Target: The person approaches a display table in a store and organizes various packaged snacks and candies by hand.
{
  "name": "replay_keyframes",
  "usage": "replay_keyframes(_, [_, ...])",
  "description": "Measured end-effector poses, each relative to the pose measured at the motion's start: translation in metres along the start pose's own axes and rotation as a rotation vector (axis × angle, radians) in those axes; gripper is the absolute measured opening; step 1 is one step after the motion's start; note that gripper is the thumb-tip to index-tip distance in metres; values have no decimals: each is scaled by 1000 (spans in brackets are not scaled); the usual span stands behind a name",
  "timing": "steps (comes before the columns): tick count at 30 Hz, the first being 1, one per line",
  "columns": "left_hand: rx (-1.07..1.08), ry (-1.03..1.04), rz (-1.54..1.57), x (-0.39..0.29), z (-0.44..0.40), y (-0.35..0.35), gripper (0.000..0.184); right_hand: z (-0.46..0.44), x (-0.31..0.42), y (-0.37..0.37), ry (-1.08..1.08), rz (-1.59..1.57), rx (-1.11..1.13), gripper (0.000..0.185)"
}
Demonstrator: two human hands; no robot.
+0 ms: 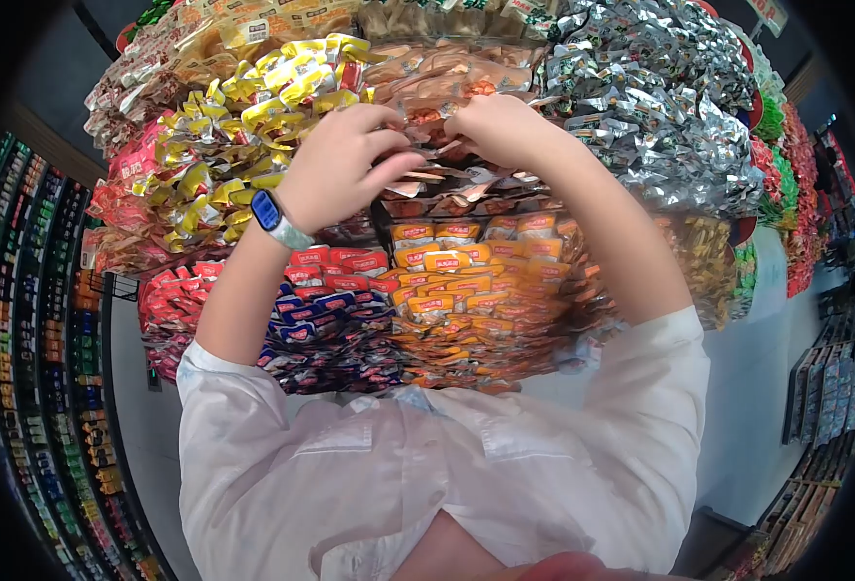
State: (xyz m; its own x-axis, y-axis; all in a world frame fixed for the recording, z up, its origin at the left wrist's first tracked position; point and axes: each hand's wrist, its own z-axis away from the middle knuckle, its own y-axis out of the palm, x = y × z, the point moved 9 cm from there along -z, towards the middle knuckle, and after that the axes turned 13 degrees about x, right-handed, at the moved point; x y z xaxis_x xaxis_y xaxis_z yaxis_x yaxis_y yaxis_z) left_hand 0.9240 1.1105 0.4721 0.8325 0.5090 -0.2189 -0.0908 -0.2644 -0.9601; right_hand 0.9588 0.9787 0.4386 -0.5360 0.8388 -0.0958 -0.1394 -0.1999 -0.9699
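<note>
My left hand (352, 160), with a watch (270, 215) on its wrist, hovers over the middle of a heaped snack display. Its fingers are curved and apart, with the thumb stretched out, and nothing shows in them. Across from it, my right hand (505, 131) is closed with its fingertips down on a reddish-brown snack packet (453, 147) in clear wrapping. The grip itself is partly hidden. More clear-wrapped brown packets (451, 73) lie just beyond both hands, and others (476, 194) rest in the darker compartment below them.
Yellow packets (296, 82) lie to the left and silver packets (650, 87) to the right. Nearer me are orange packets (456, 281), dark blue packets (316, 315) and red packets (335, 259). Stocked shelves (49, 320) stand at far left; racks (824, 387) stand at right.
</note>
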Motion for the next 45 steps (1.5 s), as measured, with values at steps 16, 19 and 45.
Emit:
replay_keyframes(16, [-204,-51,-193,-4,14,50,28,51,18,-12,-166,208,-399,25])
replay_keyframes(19, [-178,-89,-203,2,9,53,24,63,1,-19,-6,-23,-331,34])
replay_keyframes(45, [-152,-134,-60,22,1,49,27,92,56,-2,-133,-8,-485,14])
